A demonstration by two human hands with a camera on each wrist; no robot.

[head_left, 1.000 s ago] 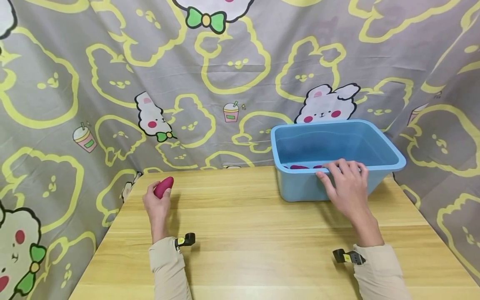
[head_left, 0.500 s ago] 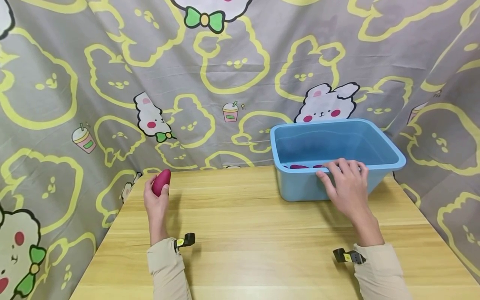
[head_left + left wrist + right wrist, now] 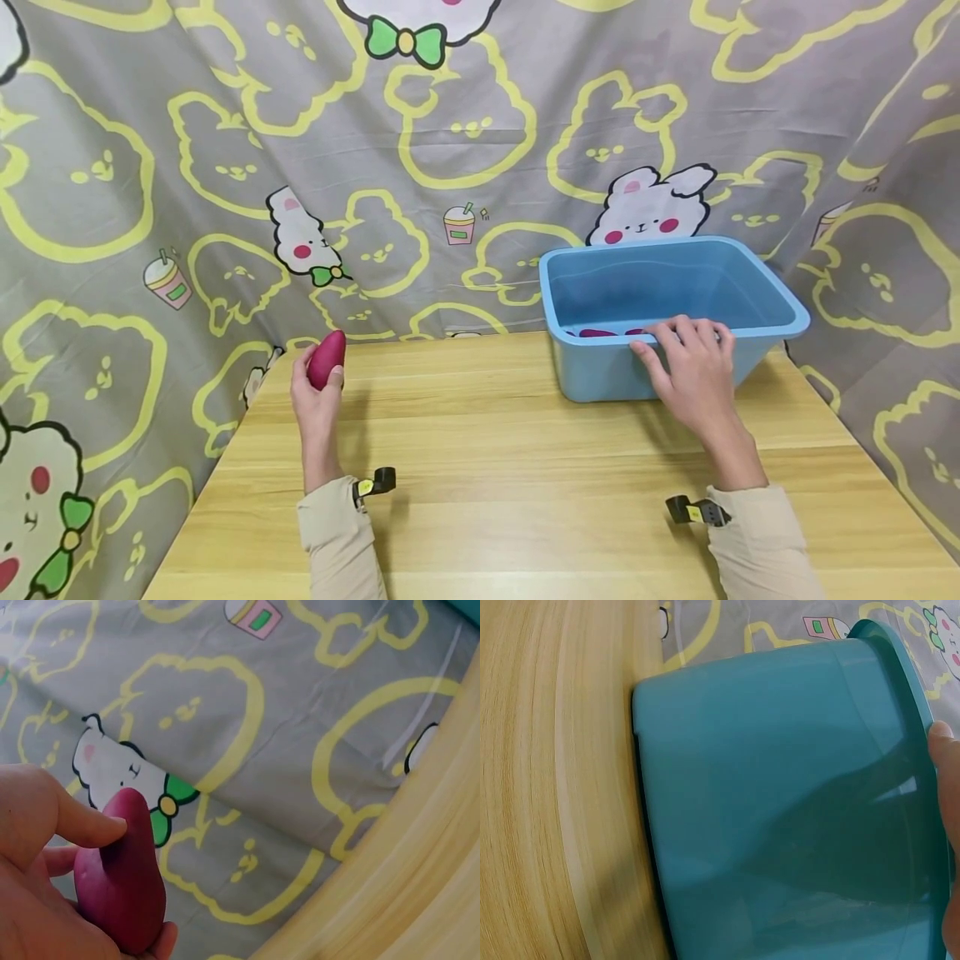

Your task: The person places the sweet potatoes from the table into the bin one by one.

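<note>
Above the table's far left part, my left hand (image 3: 318, 398) holds a purplish-red sweet potato (image 3: 327, 360) between thumb and fingers, its narrower end pointing up. In the left wrist view the thumb lies against the upper part of the sweet potato (image 3: 120, 885), and the fingers curl behind it. My right hand (image 3: 693, 375) grips the near rim of a blue plastic bin (image 3: 600, 371), fingers hooked over the edge and thumb at the outside. Inside the bin, a few purplish-red pieces (image 3: 597, 333) show just over the near rim; the rest of its floor is hidden.
The light wooden table (image 3: 480, 483) spreads between the two arms. A grey patterned curtain (image 3: 465, 275) hangs right behind the table and along both sides. The bin stands at the back right, close to the curtain.
My left hand has turned the sweet potato from a slant to nearly upright and raised it slightly. The right hand has stayed on the bin's rim.
</note>
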